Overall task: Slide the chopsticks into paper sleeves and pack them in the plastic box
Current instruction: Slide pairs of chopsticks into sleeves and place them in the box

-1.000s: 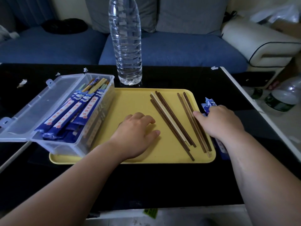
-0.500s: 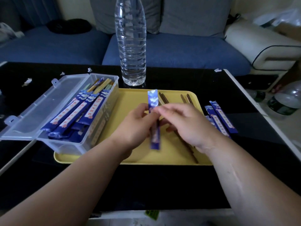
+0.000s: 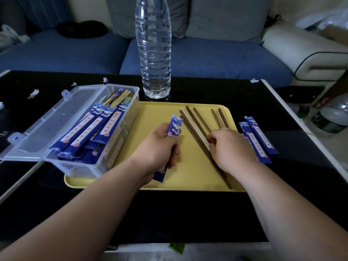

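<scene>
In the head view, the left hand (image 3: 160,147) now holds the paper sleeve (image 3: 174,127) alone, fingers curled round its middle above the centre of the yellow tray (image 3: 188,178), with the open mouth pointing to the tray's far edge. Half a second ago both hands held that sleeve; since then the right hand (image 3: 231,147) has let go and dropped to the loose chopsticks (image 3: 195,125) lying aslant on the tray's right half. Its fingers are curled down onto them, but we cannot tell whether they have closed on a pair yet. We judge the sleeve is ready and the step in hand is picking the sticks to feed into it. The plastic box (image 3: 75,169) stands open on the tray's left end, already holding a good many sleeved pairs. Spare sleeves (image 3: 260,136) lie on the tabletop (image 3: 169,213) just beside the tray's right edge, and a water bottle (image 3: 153,53) stands just behind its far edge. Several sticks remain, so we reckon the packing is well on but not done.
</scene>
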